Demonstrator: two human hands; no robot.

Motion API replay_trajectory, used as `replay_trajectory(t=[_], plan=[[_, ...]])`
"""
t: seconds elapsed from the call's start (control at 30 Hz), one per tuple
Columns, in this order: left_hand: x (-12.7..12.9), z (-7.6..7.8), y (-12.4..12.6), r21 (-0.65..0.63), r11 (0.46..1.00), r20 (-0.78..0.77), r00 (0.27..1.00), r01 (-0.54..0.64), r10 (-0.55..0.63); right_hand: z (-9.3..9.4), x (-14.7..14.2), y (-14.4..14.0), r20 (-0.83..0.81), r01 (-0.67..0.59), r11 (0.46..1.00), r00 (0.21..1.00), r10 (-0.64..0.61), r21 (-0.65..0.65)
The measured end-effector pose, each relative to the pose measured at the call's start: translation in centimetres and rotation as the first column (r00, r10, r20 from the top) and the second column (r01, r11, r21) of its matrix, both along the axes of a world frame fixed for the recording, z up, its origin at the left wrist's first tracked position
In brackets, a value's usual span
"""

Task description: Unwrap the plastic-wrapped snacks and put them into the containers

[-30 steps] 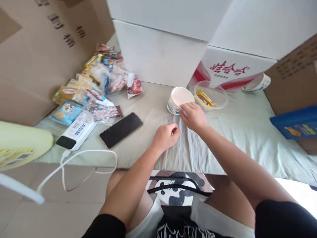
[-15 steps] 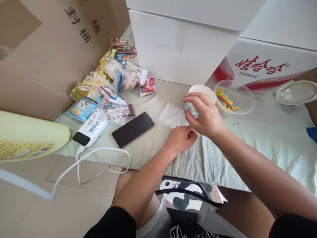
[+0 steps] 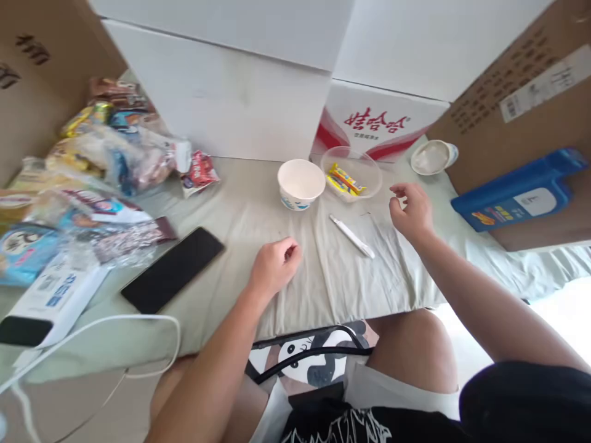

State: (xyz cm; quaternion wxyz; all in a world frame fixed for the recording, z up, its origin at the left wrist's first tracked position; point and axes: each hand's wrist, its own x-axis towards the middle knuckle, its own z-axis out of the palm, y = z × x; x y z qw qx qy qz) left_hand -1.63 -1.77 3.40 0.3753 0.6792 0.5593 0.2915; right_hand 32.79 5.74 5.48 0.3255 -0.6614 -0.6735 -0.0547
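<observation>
Paper cup (image 3: 301, 184): upright.
Left hand (image 3: 276, 264): loosely curled, contents hidden, nearside of cup.
Right hand (image 3: 412, 214): half-curled, looks bare, well right of cup.
White stick (image 3: 353, 237): right of cup, nearside, between hands.

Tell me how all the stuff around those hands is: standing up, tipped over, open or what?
Left hand: loosely curled
Right hand: partly open, nothing visible in it
Middle cup: upright, open-topped
Clear bowl: upright, uncovered, yellow packets inside
White stick: lying flat
Far-right cup: tipped sideways
Phone: flat, screen dark
Snack packets: heaped
</observation>
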Motion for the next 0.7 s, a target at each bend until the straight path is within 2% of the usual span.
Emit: replay_trajectory(t=[0.17,0.3,0.37,0.43,0.63,0.7], plan=[[1.5,-0.4,0.9,0.058,0.995,-0.228,0.969,-0.085,0.096,-2.1,8.4,3.5,-0.082,0.273,0.95,0.954,-0.287,-0.151],[1.9,-0.5,1.4,0.086,0.991,-0.354,0.927,-0.101,0.125,-2.7,12.7,6.7,-0.085,0.42,0.878,0.89,-0.448,-0.229],[2.0,-0.5,1.5,0.082,0.991,-0.386,0.914,-0.101,0.125,-2.7,14.0,8.3,-0.075,0.487,0.831,0.85,-0.522,-0.267],[2.0,-0.5,1.6,0.086,0.991,-0.4,0.907,-0.104,0.13,-2.5,14.8,9.8,-0.064,0.518,0.808,0.83,-0.554,-0.281],[1.8,-0.6,1.6,0.084,0.992,-0.379,0.918,-0.092,0.117,-0.6,16.6,12.9,-0.017,0.557,0.792,0.816,-0.578,-0.25],[1.7,-0.7,1.5,0.082,0.993,-0.368,0.923,-0.088,0.113,0.0,17.1,13.6,0.047,0.585,0.794,0.809,-0.586,-0.165]])
